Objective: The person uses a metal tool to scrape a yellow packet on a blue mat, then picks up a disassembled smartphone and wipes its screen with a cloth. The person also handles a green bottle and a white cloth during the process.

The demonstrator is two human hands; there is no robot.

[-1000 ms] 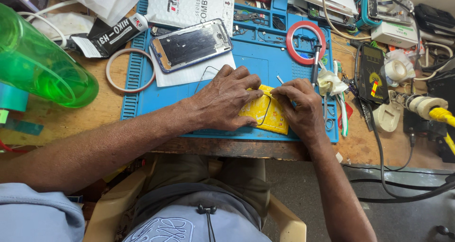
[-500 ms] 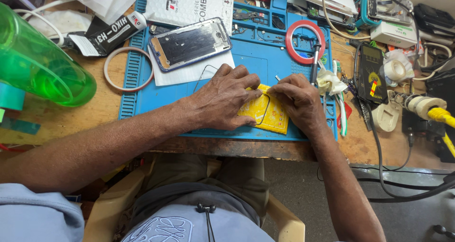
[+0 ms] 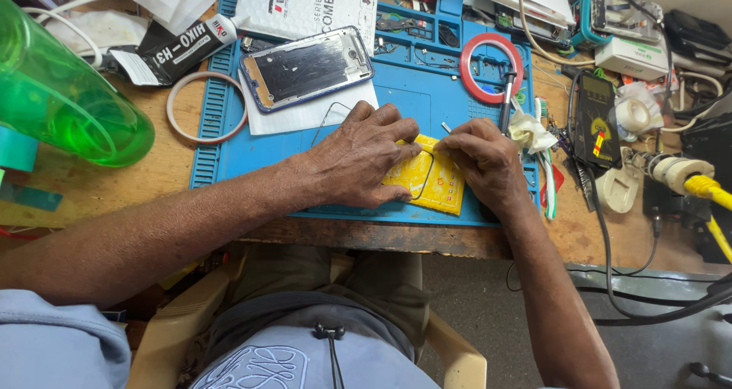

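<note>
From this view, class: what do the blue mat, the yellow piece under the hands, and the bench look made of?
Blue mat: probably silicone or rubber, matte, with moulded ridges and trays. Yellow piece: seemingly thin plastic or foil, slightly glossy, lying flat. Bench: wood, unfinished, with visible grain and a worn front edge.

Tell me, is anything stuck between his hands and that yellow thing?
No. The left hand lies flat on the yellow sheet, and the right hand touches its top edge. Only a thin dark wire loop lies on it.
</note>
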